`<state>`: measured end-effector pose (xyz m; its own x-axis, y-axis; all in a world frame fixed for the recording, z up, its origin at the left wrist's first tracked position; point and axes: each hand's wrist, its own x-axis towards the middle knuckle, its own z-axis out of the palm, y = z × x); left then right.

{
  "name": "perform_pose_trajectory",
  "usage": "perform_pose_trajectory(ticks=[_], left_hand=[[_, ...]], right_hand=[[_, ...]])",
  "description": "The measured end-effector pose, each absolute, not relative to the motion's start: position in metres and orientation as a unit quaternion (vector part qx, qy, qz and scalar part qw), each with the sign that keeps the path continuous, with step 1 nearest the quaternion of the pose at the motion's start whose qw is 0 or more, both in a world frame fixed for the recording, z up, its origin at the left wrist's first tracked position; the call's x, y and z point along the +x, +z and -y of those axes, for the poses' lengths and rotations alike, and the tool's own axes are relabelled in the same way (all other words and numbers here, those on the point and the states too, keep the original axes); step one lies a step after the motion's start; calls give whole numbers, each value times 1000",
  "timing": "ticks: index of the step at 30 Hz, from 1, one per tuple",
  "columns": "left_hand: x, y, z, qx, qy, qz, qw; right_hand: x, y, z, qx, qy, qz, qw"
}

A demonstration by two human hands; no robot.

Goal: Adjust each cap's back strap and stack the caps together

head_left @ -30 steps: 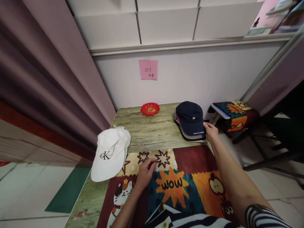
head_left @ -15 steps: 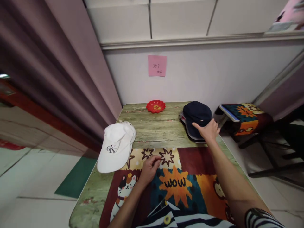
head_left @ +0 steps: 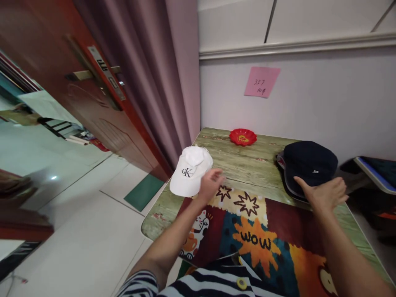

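A white cap with black letters lies on the left side of the wood-patterned table. My left hand is at the cap's right edge, its fingers curled and blurred; whether it touches the cap is hard to tell. On the right, a dark navy cap rests on top of other headwear, of which only the lower rims show. My right hand is at the front of the navy cap, thumb and fingers spread apart, with nothing gripped between them.
A red scalloped dish sits at the back of the table. A colourful mat covers the front. Behind is a wall with a pink note. A brown door and purple curtain stand left; a stool stands right.
The view has turned to the left. My left hand has moved from above the mat to the white cap. My right hand stays beside the navy cap, its fingers more spread.
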<state>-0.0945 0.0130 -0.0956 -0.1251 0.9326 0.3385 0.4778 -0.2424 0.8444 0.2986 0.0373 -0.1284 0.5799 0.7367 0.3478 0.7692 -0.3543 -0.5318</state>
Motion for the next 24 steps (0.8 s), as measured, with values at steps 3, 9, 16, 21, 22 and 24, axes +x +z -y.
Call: perform_pose_trajectory(ticks=[3,9,16,21,22,24], left_hand=[[-153,-52,-48,558,527,-631,118],[-209,-38,-71,496,290,-816,69],[-196,-9,-60,527,444,-724,30],[-159,39,-21,558,585,-584,71],[-150,44,-10,563,593,-569,84],[-133,48,12,575,593,-553,105]], right_hand=[[276,-126,-16,-773,-95,465,421],[238,-134,6,-692,-13,569,445],[193,-94,8,-655,186,579,447],[131,-47,-5,-490,449,550,506],[121,-35,-9,-458,498,531,510],[107,-11,-17,-395,600,484,500]])
